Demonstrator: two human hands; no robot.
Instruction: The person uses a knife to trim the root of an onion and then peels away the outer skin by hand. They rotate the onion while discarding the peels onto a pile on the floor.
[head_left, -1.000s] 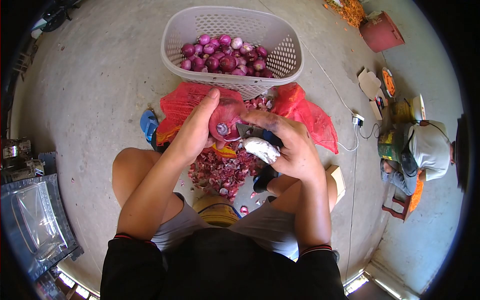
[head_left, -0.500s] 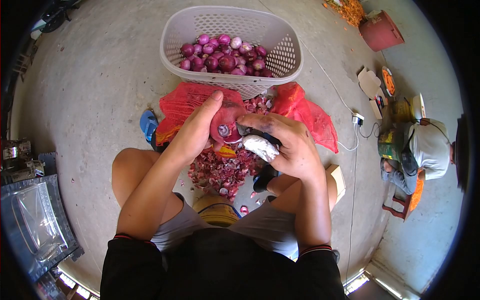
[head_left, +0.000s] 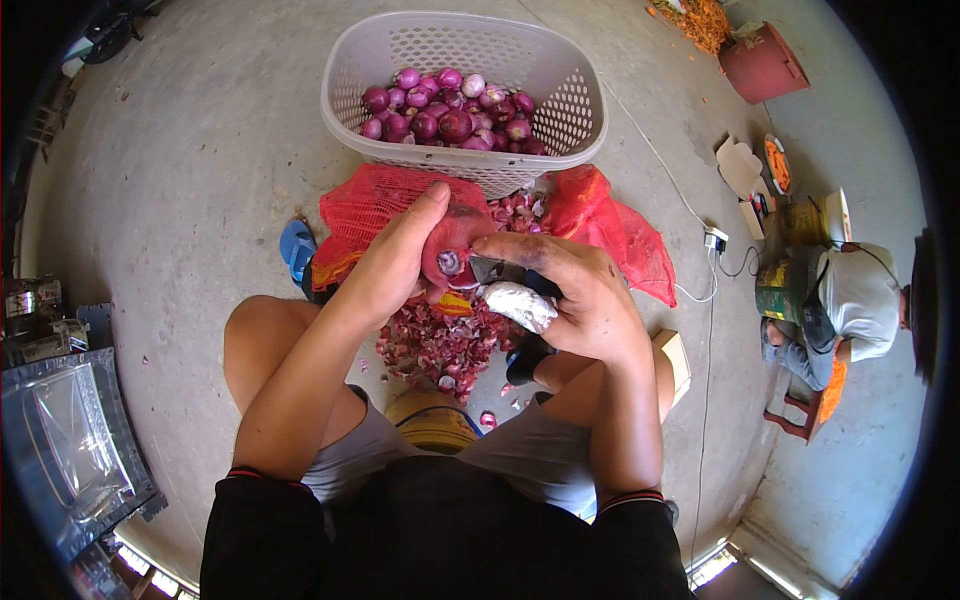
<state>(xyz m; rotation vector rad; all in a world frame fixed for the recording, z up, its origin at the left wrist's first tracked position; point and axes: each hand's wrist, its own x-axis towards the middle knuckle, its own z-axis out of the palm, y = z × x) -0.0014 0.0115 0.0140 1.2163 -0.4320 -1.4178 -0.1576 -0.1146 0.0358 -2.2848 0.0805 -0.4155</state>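
My left hand [head_left: 395, 255] is closed around a red onion [head_left: 452, 250], its cut end turned toward me. From the right, my right hand [head_left: 590, 290] grips a small knife [head_left: 490, 270] with a dark handle, mostly hidden by the fingers; the blade is close against the onion. White wrapping [head_left: 520, 304] covers my right thumb. The right index finger reaches onto the onion's side. Below the hands lies a heap of onion skins [head_left: 445, 350]. Red mesh sacks [head_left: 625, 240] spread out behind them.
A grey plastic basket [head_left: 470, 165] of peeled red onions stands ahead. A yellow bucket [head_left: 435, 425] sits between my legs. At right are a power strip [head_left: 715, 238] with cables, and a seated person [head_left: 855, 300] beside a stool [head_left: 790, 420]. Metal equipment [head_left: 75, 440] stands at left.
My right index finger has straightened and shifted slightly along the onion, and more of the blade shows. The left hand and onion have barely moved.
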